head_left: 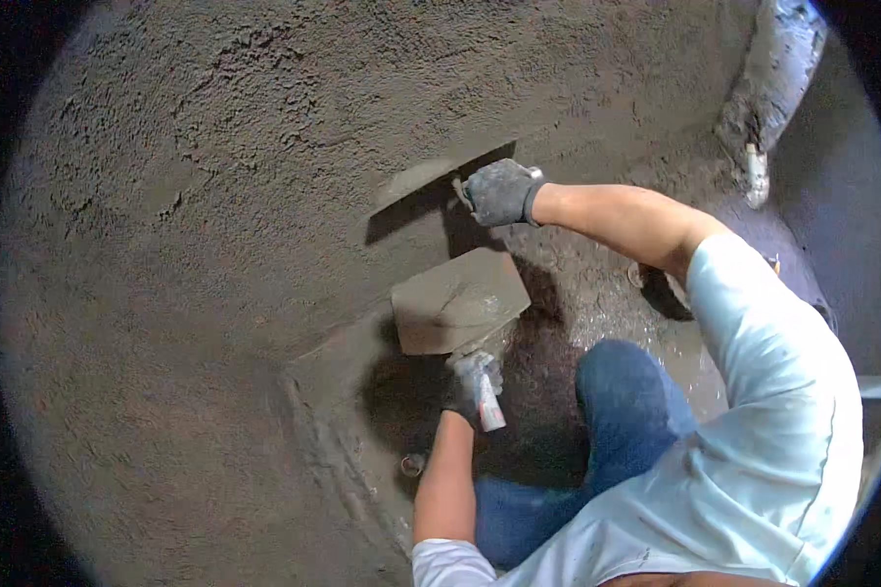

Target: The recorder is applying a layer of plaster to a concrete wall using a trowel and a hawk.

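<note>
The head view shows two gloved hands, two flat tools, one for each hand, and two legs in blue jeans [625, 406]. The right hand [504, 193], in a grey glove with a dark cuff, has its fingers curled round the handle of one trowel [440, 188], which lies along the rough grey wall [235, 147]. The left hand [465, 382] is closed about the white handle [489, 401] of one flat plate [460, 305], held tilted above the wet floor [612, 293], between the wall and the legs. Some grey mortar [482, 305] is smeared on the plate. One white pipe stub [757, 176] sticks out at upper right, below one plastic-wrapped column [788, 73], and one small ring-shaped object [413, 464] lies near the left forearm.

The right palm hides most of the trowel's handle, and dark shadow makes the blade's lower side hard to make out. The left fingers are partly covered by the handle. The column is cut off at the top, and the left sleeve at the lower edge. The white handle carries reddish marks, too small to read.
</note>
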Available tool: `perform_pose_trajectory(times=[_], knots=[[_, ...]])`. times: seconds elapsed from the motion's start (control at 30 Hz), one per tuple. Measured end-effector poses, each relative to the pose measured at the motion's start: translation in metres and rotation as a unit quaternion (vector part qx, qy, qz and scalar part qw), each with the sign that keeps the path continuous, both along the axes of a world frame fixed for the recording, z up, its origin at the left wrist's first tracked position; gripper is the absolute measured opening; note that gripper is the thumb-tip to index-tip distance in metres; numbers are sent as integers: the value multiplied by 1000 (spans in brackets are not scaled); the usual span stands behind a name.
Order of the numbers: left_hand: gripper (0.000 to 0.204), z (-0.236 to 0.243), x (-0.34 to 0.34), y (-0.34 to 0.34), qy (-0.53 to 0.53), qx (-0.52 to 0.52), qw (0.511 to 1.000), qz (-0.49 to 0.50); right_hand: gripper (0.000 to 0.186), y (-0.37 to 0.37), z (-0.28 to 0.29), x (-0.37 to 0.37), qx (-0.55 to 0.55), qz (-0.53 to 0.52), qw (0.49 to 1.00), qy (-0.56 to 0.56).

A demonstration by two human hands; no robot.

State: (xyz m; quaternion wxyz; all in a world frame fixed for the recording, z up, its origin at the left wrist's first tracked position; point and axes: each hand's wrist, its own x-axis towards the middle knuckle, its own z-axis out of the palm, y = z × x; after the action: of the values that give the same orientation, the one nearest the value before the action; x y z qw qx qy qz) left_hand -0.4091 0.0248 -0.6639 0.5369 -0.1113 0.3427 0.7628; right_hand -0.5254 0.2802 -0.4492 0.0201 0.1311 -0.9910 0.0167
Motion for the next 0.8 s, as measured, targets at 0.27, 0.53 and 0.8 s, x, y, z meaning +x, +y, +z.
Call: perform_pose_trajectory(times=[0.27,0.53,0.8], knots=[[11,-26,-29,50,184,-246,949,68,29,-6,100,-20,37,54,994,85],[13,-19,-53,57,111,-143,972,152,32,17,137,-21,51,111,983,138],[15,37,-28,75,360,-269,876,173,28,35,-4,50,-58,85,987,127]])
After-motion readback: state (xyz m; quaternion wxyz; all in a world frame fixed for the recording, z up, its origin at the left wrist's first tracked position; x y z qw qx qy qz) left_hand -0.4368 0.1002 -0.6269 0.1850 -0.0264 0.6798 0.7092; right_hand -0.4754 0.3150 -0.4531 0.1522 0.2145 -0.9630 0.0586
